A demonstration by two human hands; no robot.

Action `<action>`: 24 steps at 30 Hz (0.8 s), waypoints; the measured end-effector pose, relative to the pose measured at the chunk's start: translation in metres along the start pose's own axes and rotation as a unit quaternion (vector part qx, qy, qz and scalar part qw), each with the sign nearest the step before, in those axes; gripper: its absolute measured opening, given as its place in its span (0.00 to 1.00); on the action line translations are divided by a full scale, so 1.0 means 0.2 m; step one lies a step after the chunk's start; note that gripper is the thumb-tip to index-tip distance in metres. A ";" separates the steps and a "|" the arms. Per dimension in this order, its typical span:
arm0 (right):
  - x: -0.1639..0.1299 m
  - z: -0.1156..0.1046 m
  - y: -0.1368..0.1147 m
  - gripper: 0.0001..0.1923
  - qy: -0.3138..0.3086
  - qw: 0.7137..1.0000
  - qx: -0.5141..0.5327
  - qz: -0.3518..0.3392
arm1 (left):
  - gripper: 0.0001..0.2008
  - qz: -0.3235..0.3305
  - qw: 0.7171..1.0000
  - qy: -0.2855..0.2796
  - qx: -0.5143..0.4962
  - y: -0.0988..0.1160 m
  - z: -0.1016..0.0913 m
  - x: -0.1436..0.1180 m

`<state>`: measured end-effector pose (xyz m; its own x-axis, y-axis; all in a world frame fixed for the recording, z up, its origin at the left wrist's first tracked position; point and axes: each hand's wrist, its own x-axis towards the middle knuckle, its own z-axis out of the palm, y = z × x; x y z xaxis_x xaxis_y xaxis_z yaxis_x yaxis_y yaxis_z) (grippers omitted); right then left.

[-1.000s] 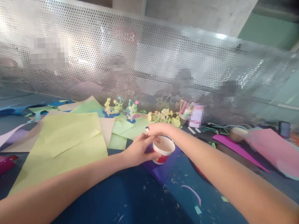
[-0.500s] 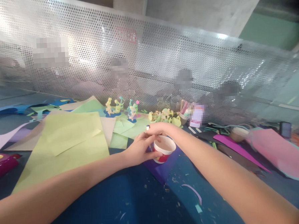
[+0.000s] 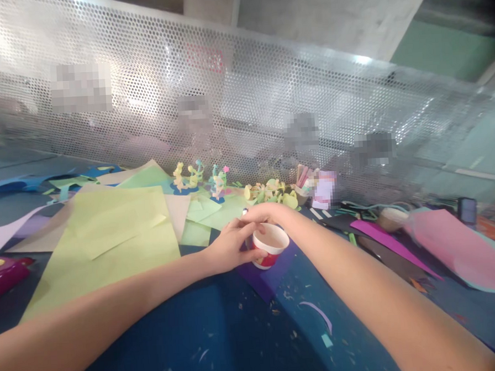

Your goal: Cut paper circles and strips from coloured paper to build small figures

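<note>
A: Where was the paper cup [image 3: 271, 245]?

B: Upright on the purple paper [image 3: 269, 277] on the blue worktop [image 3: 222, 342]. The left hand [image 3: 230, 247] was wrapped around its near side; the right hand [image 3: 260, 215] pinched a small pen-like thing [image 3: 244, 211] at the rim.

A: Any advice?

B: I'd judge it best to press the cup flat, keeping the tip against its edge.

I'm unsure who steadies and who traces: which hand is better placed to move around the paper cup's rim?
Probably the right hand: it arches over the paper cup on purple paper, while the left hand grips its side.
</note>
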<state>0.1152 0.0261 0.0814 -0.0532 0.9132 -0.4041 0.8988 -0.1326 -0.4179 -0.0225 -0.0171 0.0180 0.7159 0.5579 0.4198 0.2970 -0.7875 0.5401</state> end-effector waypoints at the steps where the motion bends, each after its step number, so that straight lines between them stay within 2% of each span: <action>1: -0.01 -0.02 0.01 0.12 0.003 1.000 0.015 0.007 | 0.23 -0.004 1.000 -0.001 0.007 0.00 0.00 0.00; 4: -0.10 -0.11 0.05 0.15 0.068 0.996 0.057 0.000 | 0.23 -0.013 1.000 -0.007 0.016 0.00 0.00 0.00; 7: -0.33 -0.22 0.12 0.19 0.122 0.987 0.093 -0.044 | 0.21 -0.011 1.000 -0.017 0.002 0.00 0.00 0.00; 9: -0.54 -0.24 0.16 0.17 0.121 0.979 0.111 -0.120 | 0.22 -0.025 0.999 -0.022 -0.007 0.00 0.00 0.00; 10: -0.64 -0.23 0.18 0.16 0.087 0.978 0.108 -0.153 | 0.23 -0.034 0.999 -0.023 -0.010 0.00 0.01 0.00; 12: -0.82 -0.15 0.20 0.14 0.010 0.983 0.076 -0.165 | 0.24 -0.048 0.998 -0.023 -0.016 0.00 0.01 0.00; 14: -0.92 0.00 0.22 0.13 0.010 0.988 0.046 -0.150 | 0.24 -0.046 0.998 -0.025 -0.021 0.00 0.01 0.00; 16: -0.94 0.17 0.22 0.09 0.091 0.982 -0.001 -0.164 | 0.23 -0.033 0.999 -0.023 -0.020 0.00 0.01 0.01; 19: -0.87 0.37 0.23 0.07 0.189 0.933 -0.117 -0.282 | 0.22 -0.015 1.000 -0.022 -0.010 0.00 0.01 0.01; 21: -0.79 0.45 0.24 0.07 0.246 0.898 -0.189 -0.312 | 0.22 -0.012 1.000 -0.024 -0.007 0.00 0.01 0.01; 24: -0.71 0.49 0.24 0.07 0.300 0.859 -0.270 -0.314 | 0.23 -0.013 0.999 -0.027 -0.010 0.00 0.01 0.01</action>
<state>0.1229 -0.1473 0.0386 -0.5129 0.7955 0.3228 0.8546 0.5087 0.1044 -0.0199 -0.0165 0.0183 0.7418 0.5624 0.3653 0.3040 -0.7675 0.5643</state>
